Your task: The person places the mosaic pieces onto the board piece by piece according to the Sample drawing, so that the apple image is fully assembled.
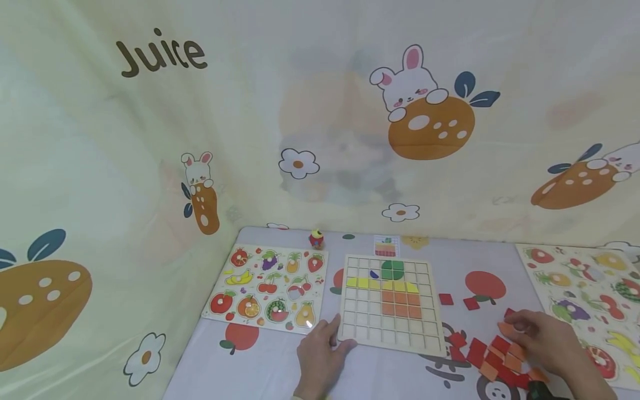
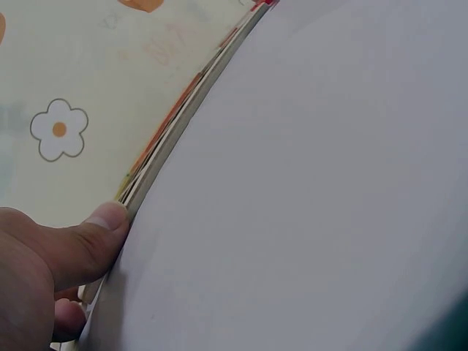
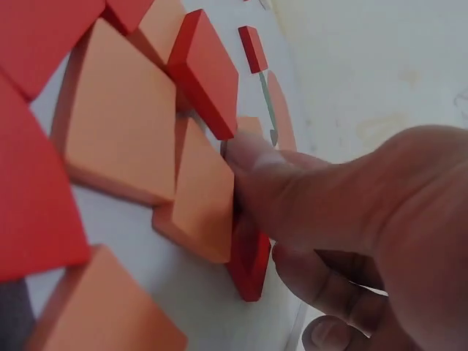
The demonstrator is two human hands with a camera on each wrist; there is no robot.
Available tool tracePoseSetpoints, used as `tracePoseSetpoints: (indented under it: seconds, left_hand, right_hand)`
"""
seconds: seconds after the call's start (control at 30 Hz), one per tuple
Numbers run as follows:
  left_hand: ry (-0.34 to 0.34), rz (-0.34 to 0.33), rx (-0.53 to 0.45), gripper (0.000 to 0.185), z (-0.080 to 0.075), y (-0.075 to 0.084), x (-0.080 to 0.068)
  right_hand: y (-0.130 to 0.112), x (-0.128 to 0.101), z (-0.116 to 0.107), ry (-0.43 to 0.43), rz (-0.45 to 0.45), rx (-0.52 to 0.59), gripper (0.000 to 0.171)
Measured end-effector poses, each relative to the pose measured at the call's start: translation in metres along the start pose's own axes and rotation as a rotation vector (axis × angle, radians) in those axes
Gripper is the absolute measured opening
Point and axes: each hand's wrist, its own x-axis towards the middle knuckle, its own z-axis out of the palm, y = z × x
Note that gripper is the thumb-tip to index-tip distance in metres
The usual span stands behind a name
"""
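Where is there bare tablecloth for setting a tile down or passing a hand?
Bare tablecloth lies in front of the grid board, between the left hand and the tile pile. Another free patch sits beyond the two lone red tiles, between the grid board and the right fruit board. It's crowded around the right hand, where the tile pile overlaps itself.

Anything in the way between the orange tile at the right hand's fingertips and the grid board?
A few red tiles lie on the table between the orange tile and the grid board; nothing upright visibly blocks the way.
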Motion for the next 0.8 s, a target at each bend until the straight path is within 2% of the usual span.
tracePoseSetpoints:
  seconds: [0.27,0.37,0.5,0.67,0.8]
  left_hand:
    - [-0.007,-0.020,-0.010,0.069,0.000,0.000,0.001]
    - [-0.011,-0.026,-0.013,0.069,0.000,0.000,0.001]
    - [-0.007,-0.027,-0.008,0.069,0.000,-0.002,0.001]
    - [-0.011,-0.026,-0.007,0.069,0.001,-0.002,0.002]
    - [-0.013,-0.021,-0.017,0.069,0.000,-0.002,0.002]
  right_hand:
    - [-0.005,-0.004,0.000,0.009,0.064,0.056,0.063]
    - [-0.009,-0.006,0.000,0.071,0.051,0.074,0.070]
    - [-0.018,-0.004,0.004,0.158,-0.011,0.115,0.070]
    - [-0.038,0.002,0.020,0.176,-0.019,0.241,0.074]
    - [-0.058,0.007,0.036,0.259,0.017,0.346,0.077]
